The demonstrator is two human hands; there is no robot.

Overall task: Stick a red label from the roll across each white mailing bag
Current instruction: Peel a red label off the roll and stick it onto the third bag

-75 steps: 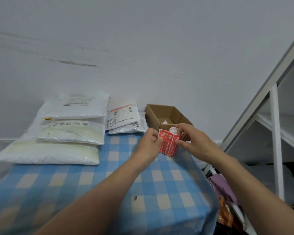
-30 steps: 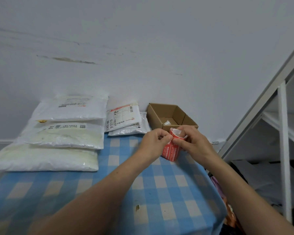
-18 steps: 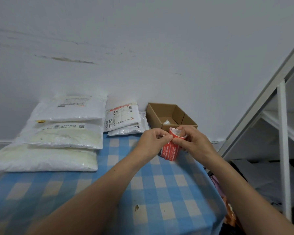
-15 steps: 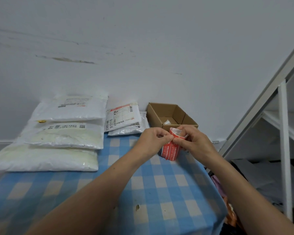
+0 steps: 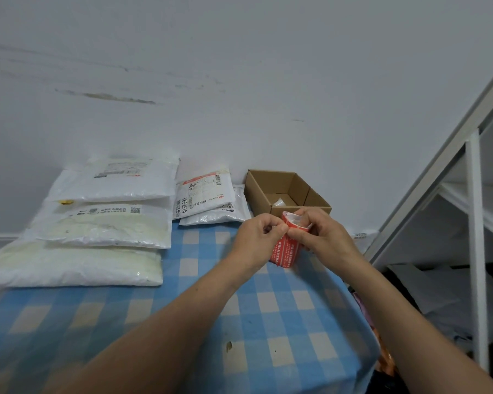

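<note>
A roll of red labels with white print is held upright above the blue checked tablecloth. My right hand grips the roll from the right, fingers curled over its top rim. My left hand pinches the roll's upper left edge between thumb and fingers. Three large white mailing bags lie stacked at the table's back left. Two smaller white bags with printed address labels lie overlapped behind my hands.
An open brown cardboard box stands at the back right of the table, against the white wall. A white metal shelf frame rises to the right. Dark clutter lies on the floor beside the table's right edge.
Both hands have stayed on the roll in nearly the same place. The left thumb and fingers have shifted slightly along the roll's top edge.
</note>
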